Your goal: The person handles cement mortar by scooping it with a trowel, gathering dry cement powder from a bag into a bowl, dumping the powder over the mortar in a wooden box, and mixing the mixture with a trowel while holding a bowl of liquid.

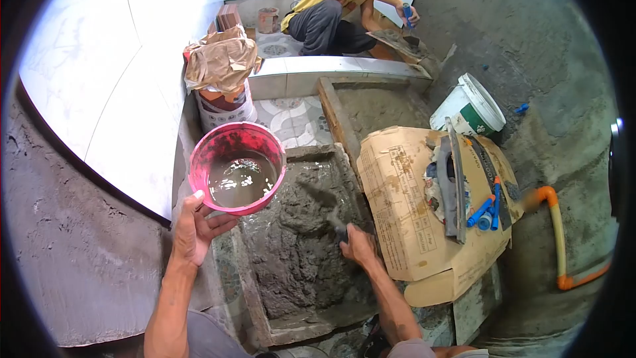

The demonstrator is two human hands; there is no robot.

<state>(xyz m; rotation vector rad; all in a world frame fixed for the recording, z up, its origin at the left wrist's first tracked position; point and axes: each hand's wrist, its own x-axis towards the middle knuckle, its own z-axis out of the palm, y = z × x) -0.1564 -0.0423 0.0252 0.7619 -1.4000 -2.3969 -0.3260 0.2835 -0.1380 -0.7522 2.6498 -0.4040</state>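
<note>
My left hand (pixel 193 231) grips the rim of a pink plastic bucket (pixel 281 171), thumb at the edge and fingers underneath. Murky grey water (pixel 242 182) lies inside it, and the bucket is held tilted over the left side of a shallow mixing trough (pixel 255 315). Wet grey mortar (pixel 298 252) fills much of that trough, heaped in the middle. My right hand (pixel 360 246) is closed around the handle of a trowel (pixel 339 225), whose blade is at the mortar and partly hard to make out.
Right of the trough, flattened cardboard (pixel 404 212) carries blue tile-levelling pieces (pixel 487 209) and grey strips. Behind stand a white bucket (pixel 467 106), a second trough (pixel 391 109) and a paper-topped container (pixel 225 86). Past a tiled ledge (pixel 318 65), a person (pixel 331 13) crouches with a trowel.
</note>
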